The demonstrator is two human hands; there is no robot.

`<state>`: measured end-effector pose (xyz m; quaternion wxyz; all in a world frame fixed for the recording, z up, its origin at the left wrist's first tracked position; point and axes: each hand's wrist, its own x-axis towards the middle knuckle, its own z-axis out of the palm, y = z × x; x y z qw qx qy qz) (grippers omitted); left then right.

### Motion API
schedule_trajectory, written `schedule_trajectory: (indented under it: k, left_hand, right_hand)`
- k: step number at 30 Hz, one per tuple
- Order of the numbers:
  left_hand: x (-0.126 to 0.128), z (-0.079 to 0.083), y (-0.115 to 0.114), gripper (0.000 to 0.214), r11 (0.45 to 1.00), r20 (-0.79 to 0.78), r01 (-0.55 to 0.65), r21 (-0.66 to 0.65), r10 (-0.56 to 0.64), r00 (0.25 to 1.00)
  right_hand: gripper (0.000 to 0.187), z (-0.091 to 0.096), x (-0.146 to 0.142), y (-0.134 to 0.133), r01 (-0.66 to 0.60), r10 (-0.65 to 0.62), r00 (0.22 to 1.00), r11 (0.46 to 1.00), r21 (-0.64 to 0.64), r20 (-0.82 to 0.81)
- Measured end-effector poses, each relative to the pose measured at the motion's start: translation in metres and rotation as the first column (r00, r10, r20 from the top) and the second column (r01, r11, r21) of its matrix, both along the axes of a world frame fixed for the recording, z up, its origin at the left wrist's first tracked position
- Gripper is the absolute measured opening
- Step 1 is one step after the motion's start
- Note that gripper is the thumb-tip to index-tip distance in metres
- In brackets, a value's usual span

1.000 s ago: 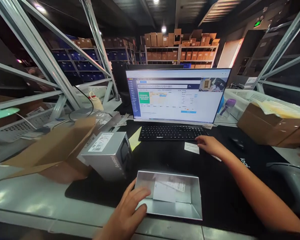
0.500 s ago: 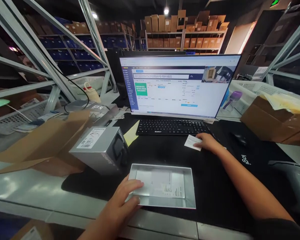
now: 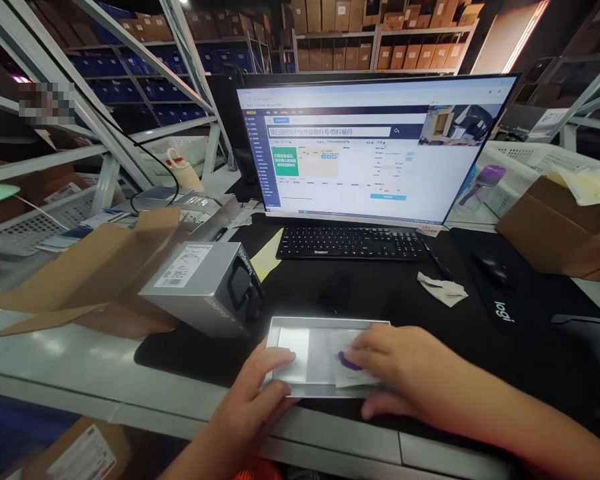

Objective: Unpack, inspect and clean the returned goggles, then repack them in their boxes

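Note:
A shallow silver box lid (image 3: 300,333) lies open side up on the black desk mat (image 3: 380,293), close to the front edge. My left hand (image 3: 263,390) grips its near left corner, fingers curled over the rim. My right hand (image 3: 397,363) lies over the lid's right half, pressing a small white paper slip (image 3: 353,379) with a purple mark into it. A grey product box (image 3: 205,287) lies on its side just left of the lid.
Behind stand a black keyboard (image 3: 350,242) and a lit monitor (image 3: 370,153). A crumpled paper (image 3: 443,288) and a mouse (image 3: 493,270) lie to the right. Open cardboard boxes sit at left (image 3: 90,273) and right (image 3: 555,227). Metal frame bars rise on both sides.
My right hand picked up the white slip near the keyboard and carried it back into the silver lid. My head has leaned closer; the left hand stayed on the lid's corner.

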<state>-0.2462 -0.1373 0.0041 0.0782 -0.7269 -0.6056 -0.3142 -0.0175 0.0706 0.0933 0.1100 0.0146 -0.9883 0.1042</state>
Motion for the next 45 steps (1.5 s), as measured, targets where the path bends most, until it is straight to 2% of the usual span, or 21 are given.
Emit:
schedule_trajectory:
  k: [2,4,6,7,9,12,15,17,19,21,24,26,28,32,35,37,39,40,42,44,45]
  left_hand:
    - [0.0,-0.003,-0.005,0.014,1.0,0.014,0.002,0.012,-0.002,1.0]
    - [0.0,-0.007,-0.01,0.016,0.999,0.02,0.0,0.038,-0.001,1.0]
    - [0.0,-0.012,-0.016,0.018,0.997,0.039,-0.029,0.066,0.026,0.999]
    - [0.001,-0.015,-0.018,0.019,0.996,0.056,-0.053,0.075,0.049,0.997]
    - [0.001,-0.019,-0.021,0.018,0.99,0.089,-0.114,0.085,0.107,0.99]
    - [-0.001,-0.021,-0.023,0.017,0.98,0.088,-0.176,0.093,0.168,0.982]
    - [-0.005,-0.021,-0.02,0.015,0.977,0.058,-0.198,0.085,0.193,0.979]
    - [-0.009,-0.018,-0.016,0.014,0.976,0.043,-0.204,0.076,0.201,0.979]
    - [-0.013,-0.014,-0.007,0.014,0.978,0.05,-0.2,0.068,0.197,0.979]
    - [-0.015,-0.007,0.008,0.014,0.984,0.081,-0.174,0.046,0.17,0.982]
    - [-0.018,0.003,0.042,0.013,0.995,0.161,-0.094,0.016,0.09,0.983]
    - [-0.02,0.007,0.07,0.012,0.997,0.192,-0.074,0.001,0.072,0.979]
    - [-0.023,0.007,0.1,0.015,0.994,0.204,-0.105,-0.01,0.105,0.973]
    - [-0.026,0.004,0.147,0.018,0.986,0.237,-0.161,-0.038,0.166,0.957]
    - [-0.018,0.007,0.155,0.011,0.972,0.268,-0.236,-0.008,0.229,0.936]
    - [-0.005,0.011,0.149,0.035,0.968,0.282,-0.249,0.027,0.232,0.931]
    - [0.013,0.016,0.138,0.073,0.991,0.391,-0.125,0.056,0.093,0.916]
    - [0.022,0.017,0.133,0.09,0.997,0.496,-0.009,0.082,-0.033,0.868]
    - [0.036,0.017,0.124,0.11,0.958,0.731,0.217,0.19,-0.285,0.62]
    - [0.043,0.013,0.119,0.113,0.912,0.867,0.296,0.283,-0.375,0.327]
    - [0.043,0.01,0.117,0.109,0.917,0.903,0.28,0.285,-0.354,0.242]
  right_hand:
    - [0.036,0.005,0.006,0.026,0.073,-0.076,0.997,0.991,-0.114,-0.018]
    - [0.037,0.004,0.01,0.058,0.273,-0.283,0.956,0.955,-0.119,-0.076]
    - [0.067,-0.008,0.008,0.087,0.421,-0.423,0.906,0.897,-0.136,0.018]
    - [0.087,-0.016,0.004,0.097,0.446,-0.432,0.895,0.879,-0.171,0.112]
    - [0.104,-0.032,-0.004,0.109,0.45,-0.38,0.883,0.852,-0.269,0.275]
    - [0.092,-0.046,-0.015,0.111,0.47,-0.348,0.875,0.779,-0.416,0.337]
    - [0.083,-0.048,-0.019,0.111,0.55,-0.442,0.835,0.657,-0.515,0.327]
    - [0.08,-0.044,-0.016,0.118,0.58,-0.489,0.812,0.61,-0.54,0.319]
    - [0.076,-0.037,-0.007,0.13,0.592,-0.544,0.791,0.567,-0.572,0.279]
    - [0.076,-0.026,0.006,0.142,0.552,-0.618,0.762,0.463,-0.694,0.193]
    - [0.073,-0.007,0.03,0.153,0.323,-0.676,0.734,0.268,-0.907,0.062]
    - [0.061,0.001,0.047,0.157,0.238,-0.69,0.724,0.23,-0.944,0.015]
    - [0.059,0.004,0.061,0.16,0.282,-0.715,0.7,0.29,-0.915,-0.011]
    - [0.065,0.004,0.07,0.151,0.486,-0.74,0.652,0.575,-0.658,-0.165]
    - [0.064,0.007,0.057,0.121,0.535,-0.681,0.653,0.724,-0.436,-0.331]
    - [0.068,0.006,0.041,0.093,0.511,-0.61,0.675,0.793,-0.333,-0.416]
    - [0.067,-0.001,0.02,0.063,0.474,-0.535,0.681,0.843,-0.256,-0.501]
    - [0.065,-0.008,0.01,0.048,0.46,-0.497,0.677,0.861,-0.215,-0.543]
    - [0.063,-0.028,-0.01,0.021,0.451,-0.413,0.674,0.887,-0.102,-0.612]
    - [0.062,-0.05,-0.025,-0.003,0.436,-0.295,0.708,0.898,0.067,-0.642]
    - [0.06,-0.058,-0.031,-0.012,0.397,-0.215,0.735,0.905,0.151,-0.643]
